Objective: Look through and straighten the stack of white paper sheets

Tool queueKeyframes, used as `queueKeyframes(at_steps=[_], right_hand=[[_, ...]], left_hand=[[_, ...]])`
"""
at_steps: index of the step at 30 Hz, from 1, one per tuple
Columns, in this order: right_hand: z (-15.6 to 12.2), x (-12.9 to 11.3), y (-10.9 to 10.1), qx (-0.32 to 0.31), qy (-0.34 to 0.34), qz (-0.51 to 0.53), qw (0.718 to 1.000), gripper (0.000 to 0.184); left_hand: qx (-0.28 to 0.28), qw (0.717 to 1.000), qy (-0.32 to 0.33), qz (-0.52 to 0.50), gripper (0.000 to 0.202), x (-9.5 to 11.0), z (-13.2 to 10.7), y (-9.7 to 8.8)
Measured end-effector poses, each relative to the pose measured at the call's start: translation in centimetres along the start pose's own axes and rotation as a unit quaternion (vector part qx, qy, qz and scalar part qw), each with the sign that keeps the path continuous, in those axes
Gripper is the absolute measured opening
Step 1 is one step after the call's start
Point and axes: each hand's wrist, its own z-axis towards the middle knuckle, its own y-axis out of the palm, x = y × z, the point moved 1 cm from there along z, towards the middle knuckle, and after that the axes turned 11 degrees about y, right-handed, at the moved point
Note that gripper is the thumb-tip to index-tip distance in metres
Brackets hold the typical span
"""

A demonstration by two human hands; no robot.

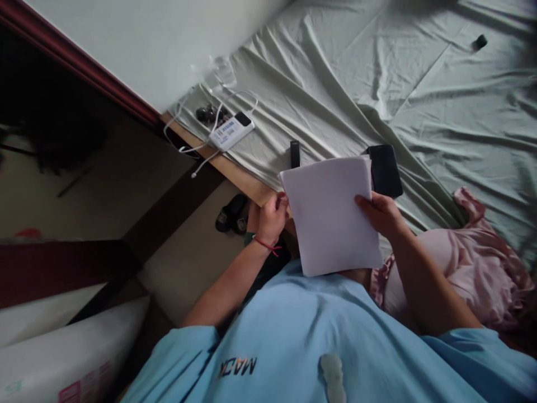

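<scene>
Cropped shirt (293,330), right hand (386,214) part-behind paper (333,218)

Sheaf of white paper (333,218), visible face blank, slightly bowed, between left hand (272,217) and right hand (382,214)

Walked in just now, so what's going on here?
A person in a blue shirt holds white paper in front of them. The right hand grips its right edge, thumb on top; the left hand is at the left edge, its grip unclear. Beyond the paper, a flat black object lies on the pale sheet, with a white box near its edge.
</scene>
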Motion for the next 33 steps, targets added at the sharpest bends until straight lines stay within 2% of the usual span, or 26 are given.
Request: queueKeyframes(at_steps=[3, 6, 8, 12, 16, 20, 24, 30, 33], right_hand=[[-0.3, -0.6, 0.1, 0.005, -0.010, -0.020, 1.000, 0.037], [-0.5, -1.4, 0.3, 0.001, -0.025, -0.038, 0.999, 0.038], [-0.4, -1.9, 0.4, 0.000, -0.047, -0.048, 0.998, 0.039], [0.0, -2.6, 0.5, 0.005, -0.078, -0.028, 0.997, 0.042], [0.9, -2.6, 0.8, -0.022, -0.061, 0.005, 0.998, 0.044], [1.5, -2.7, 0.8, -0.040, -0.051, 0.003, 0.998, 0.046], [1.5, -3.0, 0.9, -0.059, -0.019, -0.001, 0.998, 0.049], [1.8, -3.3, 1.0, -0.069, 0.002, -0.038, 0.997, 0.055], [2.1, -3.6, 0.9, -0.054, -0.019, -0.040, 0.998, 0.050]], left_hand=[[0.014, 1.000, -0.004, -0.012, 0.032, 0.7, 0.8, 0.1], [0.018, 0.999, 0.010, 0.037, 0.020, 1.4, 0.8, 0.2], [0.017, 0.998, 0.016, 0.054, 0.021, 1.7, 0.6, 0.4], [0.015, 1.000, 0.018, -0.014, 0.018, 1.5, 0.5, 0.8], [0.035, 0.993, -0.013, -0.116, 0.018, 1.1, 0.4, 1.1], [0.036, 0.996, -0.012, -0.085, 0.029, 1.0, 0.5, 1.0], [0.044, 0.993, -0.023, -0.107, 0.032, 0.3, 0.5, 1.0], [0.006, 0.996, 0.001, -0.085, 0.039, 2.4, 0.0, -0.2], [0.001, 0.997, -0.023, -0.078, 0.036, 2.9, 0.0, -0.5]])
